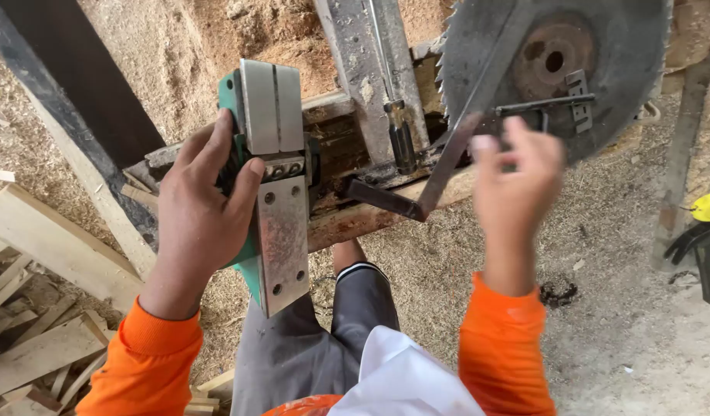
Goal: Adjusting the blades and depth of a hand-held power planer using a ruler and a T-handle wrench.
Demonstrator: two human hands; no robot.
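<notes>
At the far left lie loose wooden offcuts (39,339) on a sawdust-covered floor (617,323); a dark plank (70,92) runs from the top left down toward the middle; just right of it the left hand (201,216) is clamped round the body of a green electric planer (274,185), fingers over its left side and thumb pressed near the cutter slot; the planer is turned sole-up, its two grey metal plates facing the camera, and its long axis runs near to far, the near end tilting slightly right above the person's knee; its far end rests on or just over a rusty steel frame (355,219), though contact there is hard to make out; right of the planer a screwdriver with a dark handle (401,135) stands against the frame's upright; a dark angle bar (428,189) slants beside it; further right the right hand (517,185) is blurred, fingers loosely bent and holding nothing that can be seen, raised in front of a large toothed circular saw blade (559,65); so the planer lies to the left of the free right hand, well apart from it, and only the left hand has it; at the right edge a yellow and black tool (706,223) lies on the floor.
</notes>
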